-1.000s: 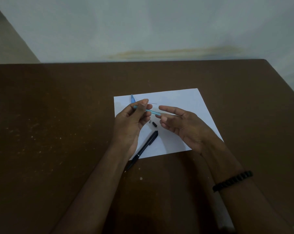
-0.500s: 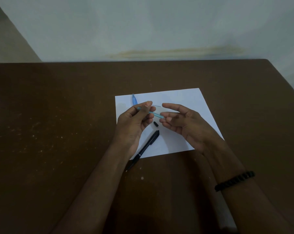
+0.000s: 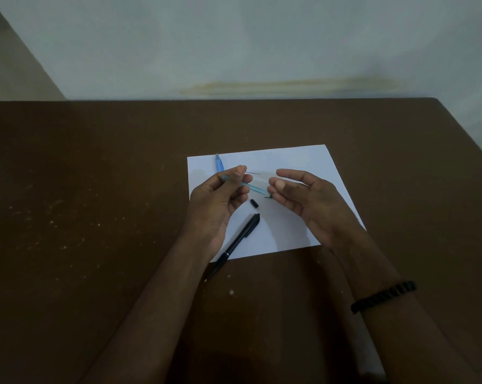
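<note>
My left hand (image 3: pixel 220 200) pinches a translucent blue pen barrel (image 3: pixel 252 187) between thumb and fingers above the white paper (image 3: pixel 303 159). The barrel slopes down to the right. My right hand (image 3: pixel 306 200) has its thumb and fingertips closed on a small dark part (image 3: pixel 268 196) at the barrel's right end. On the paper lie a blue pen piece (image 3: pixel 219 163), a thin dark rod (image 3: pixel 253 173) and a small black piece (image 3: pixel 254 203).
A black pen (image 3: pixel 239 239) lies across the paper's front edge, under my left wrist. The paper rests on a brown table (image 3: pixel 95 203) that ends at a pale wall. A black bracelet (image 3: pixel 384 296) circles my right wrist.
The barrel's right end has dipped lower and my right fingertips have followed it. Both hands stay over the paper; the loose parts have not moved.
</note>
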